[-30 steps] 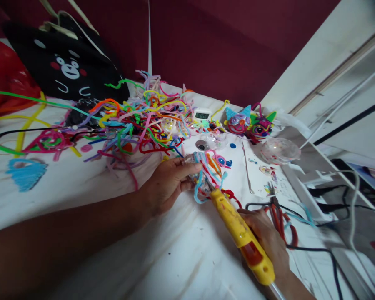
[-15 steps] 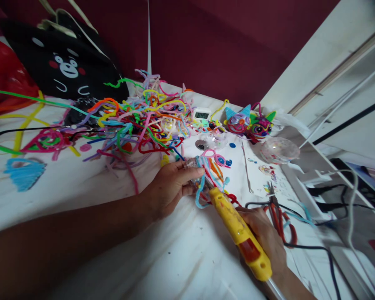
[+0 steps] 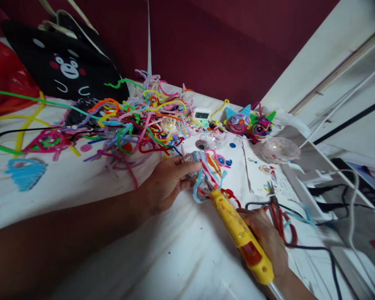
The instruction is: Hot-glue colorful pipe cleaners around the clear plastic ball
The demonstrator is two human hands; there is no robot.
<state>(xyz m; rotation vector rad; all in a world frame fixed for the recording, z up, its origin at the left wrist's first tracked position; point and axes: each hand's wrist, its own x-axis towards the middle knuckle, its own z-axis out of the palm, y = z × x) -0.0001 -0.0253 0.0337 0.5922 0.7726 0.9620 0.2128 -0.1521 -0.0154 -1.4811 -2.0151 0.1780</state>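
Note:
My left hand grips a clear ball wrapped in coloured pipe cleaners, holding it just above the white cloth. My right hand is closed round a yellow glue gun. The gun's nozzle touches the lower side of the wrapped ball. A red pipe cleaner curls beside the nozzle.
A big tangle of pipe cleaners lies at the back. Two finished cat-faced balls, a small timer, a clear half shell, red-handled pliers and black cables sit right. A black bear bag lies far left.
The ball and the glue gun's tip dipped slightly and came back; both hands keep their grips and stay almost where they were.

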